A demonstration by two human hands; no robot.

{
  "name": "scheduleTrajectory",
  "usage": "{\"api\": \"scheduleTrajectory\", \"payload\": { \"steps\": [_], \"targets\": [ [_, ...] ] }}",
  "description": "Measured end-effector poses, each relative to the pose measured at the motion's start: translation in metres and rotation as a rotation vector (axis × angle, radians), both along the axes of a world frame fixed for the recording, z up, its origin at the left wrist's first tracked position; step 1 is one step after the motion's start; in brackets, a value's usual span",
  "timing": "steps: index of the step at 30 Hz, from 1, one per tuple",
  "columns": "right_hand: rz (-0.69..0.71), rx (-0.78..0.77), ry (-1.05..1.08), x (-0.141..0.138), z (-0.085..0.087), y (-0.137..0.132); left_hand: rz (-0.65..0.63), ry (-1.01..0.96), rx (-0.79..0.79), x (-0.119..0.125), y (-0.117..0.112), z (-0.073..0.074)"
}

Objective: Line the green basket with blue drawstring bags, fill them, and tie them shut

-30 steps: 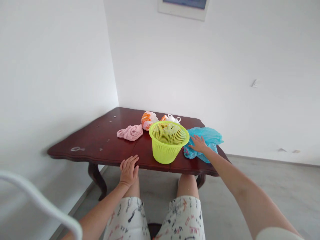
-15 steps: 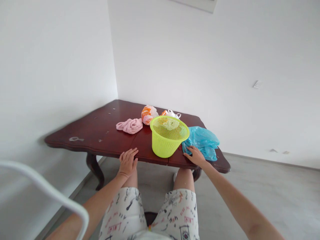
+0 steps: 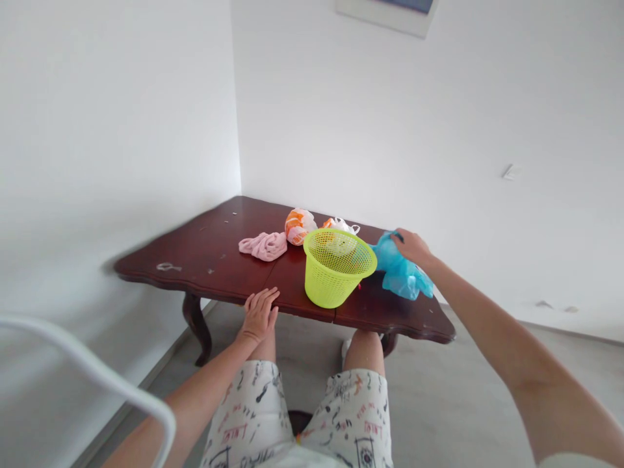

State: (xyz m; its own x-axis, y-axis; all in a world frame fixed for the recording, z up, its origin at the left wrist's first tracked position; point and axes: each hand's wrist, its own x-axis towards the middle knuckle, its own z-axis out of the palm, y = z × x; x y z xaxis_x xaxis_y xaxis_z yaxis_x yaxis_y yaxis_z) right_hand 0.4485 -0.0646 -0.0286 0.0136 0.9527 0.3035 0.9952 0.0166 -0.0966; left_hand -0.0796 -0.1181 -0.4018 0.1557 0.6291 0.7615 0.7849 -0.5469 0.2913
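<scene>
My right hand [image 3: 412, 247] is closed on a crumpled blue plastic bag [image 3: 402, 273], which it holds lifted just off the dark wooden table [image 3: 219, 260], right of a lime-green mesh basket [image 3: 338, 266]. My left hand [image 3: 260, 313] lies flat with fingers stretched out on the table's near edge, holding nothing. A pink cloth [image 3: 264, 246] lies left of the basket. Behind the basket sit an orange-and-white plastic bag [image 3: 298, 225] and a white plastic bag [image 3: 344, 225].
The table stands in a corner between two white walls. My knees in patterned shorts [image 3: 312, 416] are under its near edge. A white curved chair rail [image 3: 97, 377] crosses the lower left. Grey floor [image 3: 487, 390] extends to the right.
My right hand went from lying on the blue bag near the table's front to gripping it farther back and lifting it. The left hand stayed on the table edge.
</scene>
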Motion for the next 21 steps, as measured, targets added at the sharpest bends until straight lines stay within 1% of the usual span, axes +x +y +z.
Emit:
{"api": "scheduleTrajectory", "payload": {
  "steps": [2,4,6,7,8,10,12,13,14,15,16,18,20,21],
  "targets": [
    [-0.018,0.068,-0.005,-0.002,0.024,-0.005,0.001,0.003,-0.011,0.001,-0.001,0.001],
    [-0.016,0.137,-0.001,-0.002,0.045,-0.015,0.001,0.002,-0.026,0.001,-0.002,0.002],
    [0.007,0.183,0.011,-0.002,0.061,-0.029,0.0,-0.005,-0.043,0.001,-0.003,0.003],
    [0.028,0.23,0.04,-0.001,0.067,-0.038,-0.001,-0.011,-0.053,0.001,-0.003,0.004],
    [0.051,0.303,0.093,-0.002,0.072,-0.048,-0.003,-0.016,-0.064,0.002,-0.004,0.005],
    [0.088,0.528,0.259,-0.004,0.077,-0.074,-0.006,-0.032,-0.086,0.002,-0.005,0.007],
    [0.092,0.765,0.44,-0.01,0.075,-0.107,-0.009,-0.052,-0.109,0.004,-0.008,0.01],
    [0.085,0.818,0.498,-0.013,0.07,-0.125,-0.01,-0.064,-0.119,0.005,-0.01,0.012],
    [0.074,0.829,0.539,-0.017,0.063,-0.143,-0.01,-0.077,-0.128,0.007,-0.011,0.013],
    [0.075,0.767,0.568,-0.02,0.053,-0.161,-0.01,-0.092,-0.136,0.009,-0.013,0.015],
    [0.079,0.683,0.594,-0.024,0.041,-0.179,-0.01,-0.108,-0.145,0.011,-0.014,0.018],
    [0.114,0.432,0.687,-0.03,0.011,-0.213,-0.009,-0.145,-0.161,0.015,-0.016,0.025],
    [0.152,0.2,0.783,-0.038,-0.027,-0.244,-0.003,-0.195,-0.178,0.019,-0.019,0.035],
    [0.162,0.153,0.809,-0.044,-0.048,-0.259,0.004,-0.227,-0.188,0.02,-0.022,0.041]
  ]
}}
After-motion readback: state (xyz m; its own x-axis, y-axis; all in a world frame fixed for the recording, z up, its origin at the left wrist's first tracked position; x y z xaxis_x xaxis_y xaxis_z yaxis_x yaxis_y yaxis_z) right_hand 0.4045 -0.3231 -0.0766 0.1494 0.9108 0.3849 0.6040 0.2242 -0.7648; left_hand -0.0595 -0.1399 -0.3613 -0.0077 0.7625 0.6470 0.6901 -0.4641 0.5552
